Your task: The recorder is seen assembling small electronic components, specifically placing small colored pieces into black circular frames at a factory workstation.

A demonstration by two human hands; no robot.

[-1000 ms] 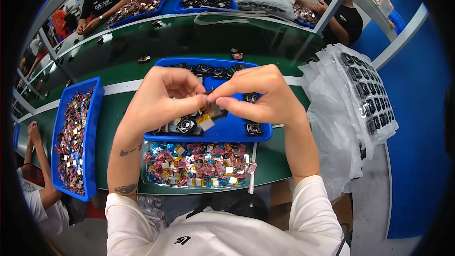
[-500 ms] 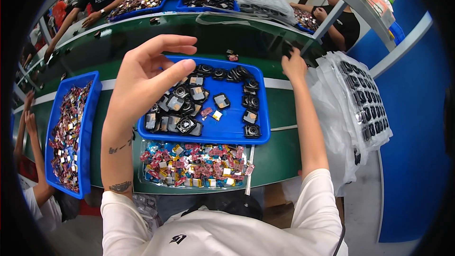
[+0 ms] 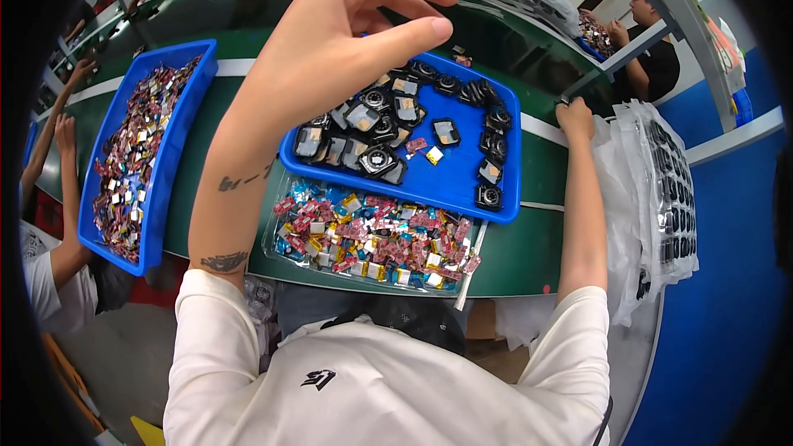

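My left hand [image 3: 363, 25] is raised over the far left part of a blue tray [image 3: 450, 198], fingers curved and thumb apart, holding nothing. In the tray lie black watch-like housings [image 3: 378, 160], some piled on the left, others lined along the far and right edges. One housing [image 3: 445, 132] lies alone near the middle, beside a small pink board [image 3: 415, 145] and a white-yellow piece [image 3: 434, 155]. Beyond the tray's right side, my right hand [image 3: 576, 118] reaches over the green bench; a small dark part [image 3: 564, 100] shows at its fingertips, its kind unclear.
A clear tray [image 3: 330, 268] of pink boards and white-yellow pieces sits nearest me. To the left stands a long blue bin [image 3: 153, 256] of similar parts. At right, stacked plastic trays [image 3: 671, 190] hold black housings. Other people work across and left of the green bench [image 3: 516, 260].
The whole view has shifted and tilted, so the trays appear further right. My right hand, blurred before with a dark thing at its fingers, is now steadier. My left hand stays raised and empty.
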